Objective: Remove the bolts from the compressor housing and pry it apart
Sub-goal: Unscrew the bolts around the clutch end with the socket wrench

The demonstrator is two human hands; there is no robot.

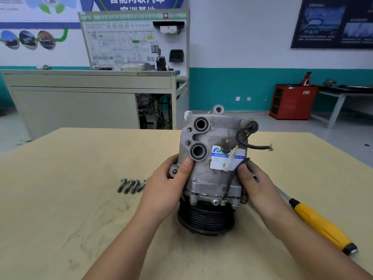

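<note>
The compressor housing stands pulley-end down on the surface. It is cast metal, so likely heavy, rigid and perhaps greasy. The left hand and right hand each have their grip curled round its lower flanks by the mounting ears, which looks a sound hold. Four bolts lie just left, and a yellow-handled screwdriver lies to the right.

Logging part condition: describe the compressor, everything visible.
The compressor is scuffed grey cast metal, standing on its black ribbed pulley on the table. Two round ports with dark seals face the camera; a torn white-blue label and loose black wires sit on its side. The left hand and right hand grip its flanks.
</note>
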